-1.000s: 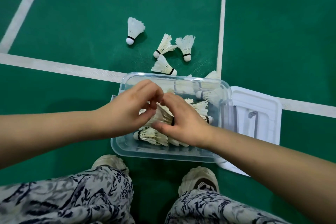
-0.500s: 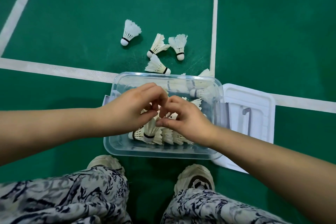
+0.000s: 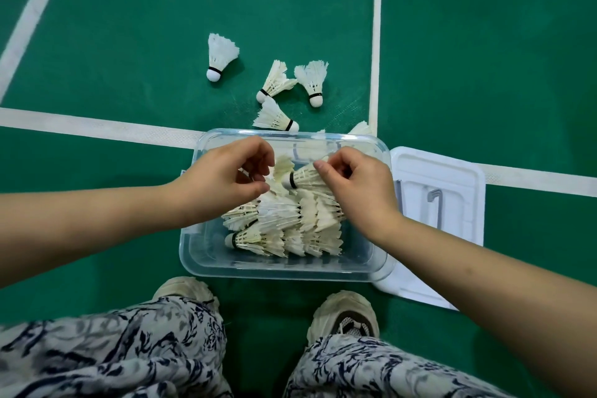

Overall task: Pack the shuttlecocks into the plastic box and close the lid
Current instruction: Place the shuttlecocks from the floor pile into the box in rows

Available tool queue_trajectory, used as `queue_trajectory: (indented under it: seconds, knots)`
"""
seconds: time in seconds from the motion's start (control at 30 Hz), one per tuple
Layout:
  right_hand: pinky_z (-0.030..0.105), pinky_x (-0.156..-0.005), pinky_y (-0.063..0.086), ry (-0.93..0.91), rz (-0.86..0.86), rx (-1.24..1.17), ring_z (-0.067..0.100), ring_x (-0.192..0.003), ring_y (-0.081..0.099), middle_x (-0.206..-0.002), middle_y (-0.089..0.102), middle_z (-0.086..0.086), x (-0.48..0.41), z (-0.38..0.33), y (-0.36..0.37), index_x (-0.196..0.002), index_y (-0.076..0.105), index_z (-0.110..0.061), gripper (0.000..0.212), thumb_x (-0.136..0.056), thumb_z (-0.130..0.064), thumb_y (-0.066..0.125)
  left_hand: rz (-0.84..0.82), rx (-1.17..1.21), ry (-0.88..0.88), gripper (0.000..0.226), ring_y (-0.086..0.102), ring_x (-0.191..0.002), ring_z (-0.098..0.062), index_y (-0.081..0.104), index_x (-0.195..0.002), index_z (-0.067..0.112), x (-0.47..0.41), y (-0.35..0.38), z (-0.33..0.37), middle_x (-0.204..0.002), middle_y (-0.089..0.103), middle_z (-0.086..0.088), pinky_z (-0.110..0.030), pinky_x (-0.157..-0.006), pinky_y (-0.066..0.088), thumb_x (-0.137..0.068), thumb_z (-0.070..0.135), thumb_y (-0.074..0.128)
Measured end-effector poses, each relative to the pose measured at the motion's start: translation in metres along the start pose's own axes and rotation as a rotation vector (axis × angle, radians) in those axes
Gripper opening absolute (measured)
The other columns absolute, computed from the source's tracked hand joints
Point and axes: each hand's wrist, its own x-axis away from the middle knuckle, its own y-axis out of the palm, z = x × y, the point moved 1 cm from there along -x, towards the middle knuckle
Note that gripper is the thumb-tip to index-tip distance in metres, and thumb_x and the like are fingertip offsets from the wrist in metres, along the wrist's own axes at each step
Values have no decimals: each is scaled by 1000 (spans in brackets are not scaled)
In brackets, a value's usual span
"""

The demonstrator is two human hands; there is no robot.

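A clear plastic box [image 3: 284,271] sits on the green floor in front of my feet. Inside it, white feather shuttlecocks [image 3: 290,236] lie nested in rows. My right hand [image 3: 358,184] pinches the feathers of one shuttlecock [image 3: 305,176] above the box, with its black-banded cork pointing left. My left hand [image 3: 223,181] is curled over the box's left side, and its fingertips close on the feathers of another shuttlecock [image 3: 282,168]. Several loose shuttlecocks [image 3: 274,116] lie on the floor beyond the box. The white lid [image 3: 452,191] lies flat to the right of the box.
White court lines [image 3: 97,126] cross the floor beside and behind the box. My two shoes [image 3: 344,313] stand just in front of the box, with patterned trousers below. One more shuttlecock [image 3: 360,129] peeks out behind the box's far right corner.
My hands were joined over one shuttlecock low in the box. They have now moved apart and up toward the far side, with the right hand lifting a shuttlecock.
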Motion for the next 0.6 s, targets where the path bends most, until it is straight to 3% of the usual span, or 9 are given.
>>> queue_trajectory:
  seconds: [0.17,0.27,0.37,0.43,0.6]
  knots:
    - [37,-70,52,4,-87,9,21,-72,64,-64,55,-11,-8,2,10,-67,50,-33,24,-89,-33,58,-79,-28,-97,33,62,-88,-8,46,-85,37,-7,-2,-13,-92,61,10,-25,-80,53,-80,12,67]
    - [34,-73,51,-17,-188,105,19,-78,64,-74,62,-6,-11,6,18,-78,59,-25,14,-91,-30,56,-190,-79,-152,28,59,-104,-9,49,-100,29,-10,0,-20,-106,58,9,-29,-90,51,-81,18,67]
    - [27,-67,41,-30,-262,222,16,-81,57,-87,68,0,-15,8,26,-92,66,-19,16,-91,-29,54,-244,-159,-155,35,54,-112,-9,48,-114,22,-13,2,-23,-116,56,7,-30,-94,49,-83,22,65]
    - [25,-65,37,-34,-278,284,16,-82,56,-91,69,0,-17,8,30,-94,67,-20,17,-91,-29,54,-266,-197,-152,37,53,-112,-8,47,-117,22,-15,2,-24,-121,56,5,-28,-94,48,-84,24,64]
    - [28,-67,43,-43,-296,380,21,-90,60,-94,70,0,-20,9,34,-93,66,-23,16,-91,-31,53,-294,-227,-170,39,51,-113,-7,46,-120,21,-15,3,-27,-124,54,5,-25,-94,46,-85,25,62]
